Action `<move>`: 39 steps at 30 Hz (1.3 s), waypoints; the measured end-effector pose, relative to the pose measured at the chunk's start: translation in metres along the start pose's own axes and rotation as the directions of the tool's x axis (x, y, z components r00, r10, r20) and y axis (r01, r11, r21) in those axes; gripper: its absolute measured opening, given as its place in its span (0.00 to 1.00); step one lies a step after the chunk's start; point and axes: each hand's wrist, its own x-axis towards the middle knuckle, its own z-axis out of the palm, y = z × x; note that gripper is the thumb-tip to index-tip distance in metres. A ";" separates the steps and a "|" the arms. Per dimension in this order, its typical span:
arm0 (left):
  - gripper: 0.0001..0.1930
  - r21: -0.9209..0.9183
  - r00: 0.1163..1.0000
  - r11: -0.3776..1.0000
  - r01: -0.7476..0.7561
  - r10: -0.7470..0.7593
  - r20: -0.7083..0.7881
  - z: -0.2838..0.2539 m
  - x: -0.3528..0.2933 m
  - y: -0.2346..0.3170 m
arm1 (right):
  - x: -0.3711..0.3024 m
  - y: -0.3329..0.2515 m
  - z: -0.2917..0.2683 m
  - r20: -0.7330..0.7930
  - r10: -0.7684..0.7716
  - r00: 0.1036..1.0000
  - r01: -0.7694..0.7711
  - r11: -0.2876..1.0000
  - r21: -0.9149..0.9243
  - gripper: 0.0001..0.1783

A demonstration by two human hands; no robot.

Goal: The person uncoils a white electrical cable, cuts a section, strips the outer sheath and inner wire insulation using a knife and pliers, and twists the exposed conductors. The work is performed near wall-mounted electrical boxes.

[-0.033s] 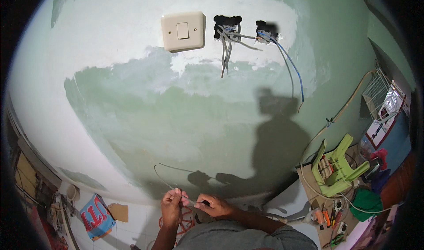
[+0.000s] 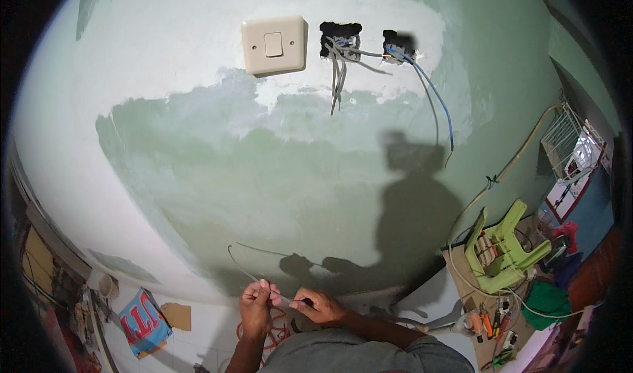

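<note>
A thin grey wire (image 2: 240,263) runs between my two hands, low in front of the wall, its bent free end pointing up and left. My left hand (image 2: 258,302) pinches it between thumb and fingers. To the right of it, my right hand (image 2: 321,307) is closed on the wire's other part; a small dark spot at its fingertips is too small to make out. Above, on the wall, a cream light switch (image 2: 273,45) is fitted. Beside it, grey wires (image 2: 339,83) hang from one wall opening, and a blue wire (image 2: 438,96) droops from another.
On the right, a low table (image 2: 465,273) bears an upturned green plastic stool (image 2: 504,254), pliers and screwdrivers, and a green cloth (image 2: 546,304). A beige cable (image 2: 514,162) runs down the wall there. At lower left lie a blue-and-red bag (image 2: 146,323) and a cardboard piece (image 2: 177,315).
</note>
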 end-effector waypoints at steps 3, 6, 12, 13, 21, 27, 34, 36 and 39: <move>0.08 -0.075 1.000 0.997 -0.023 0.021 -0.016 0.008 -0.004 0.003 | -0.002 -0.002 0.008 -0.198 -0.037 0.979 0.041 0.999 0.015 0.12; 0.08 -0.089 0.998 0.995 -0.051 0.053 0.024 0.007 -0.006 0.002 | -0.001 -0.010 0.008 -0.137 0.195 0.971 -0.163 0.963 0.213 0.10; 0.12 0.182 0.957 0.981 -0.063 0.008 0.292 0.014 -0.015 0.005 | -0.004 0.000 -0.003 0.144 0.253 0.957 -0.291 0.821 0.491 0.10; 0.12 0.184 0.953 0.981 -0.053 -0.005 0.304 0.015 -0.015 0.010 | -0.006 0.000 -0.004 0.163 0.241 0.957 -0.291 0.803 0.521 0.10; 0.10 0.184 0.953 0.970 -0.157 0.100 0.286 0.007 -0.014 -0.003 | -0.008 -0.014 -0.018 0.150 0.211 0.966 -0.242 0.941 0.238 0.12; 0.08 0.029 0.992 0.993 -0.117 0.116 0.047 0.011 -0.006 -0.009 | -0.004 -0.029 -0.013 -0.157 0.165 0.974 -0.148 0.982 0.117 0.11; 0.17 0.229 0.970 0.952 -0.201 0.227 -0.092 0.002 0.003 0.023 | -0.002 -0.013 -0.016 -0.146 0.334 0.931 -0.267 0.898 0.351 0.02; 0.15 0.070 0.929 0.931 -0.357 0.362 -0.073 -0.018 0.023 0.026 | -0.003 -0.021 -0.032 -0.292 0.328 0.898 -0.199 0.897 0.395 0.03; 0.11 0.076 0.909 0.930 -0.360 0.368 -0.194 -0.021 0.016 0.052 | -0.023 -0.003 -0.064 -0.300 0.280 0.912 -0.254 0.959 0.123 0.08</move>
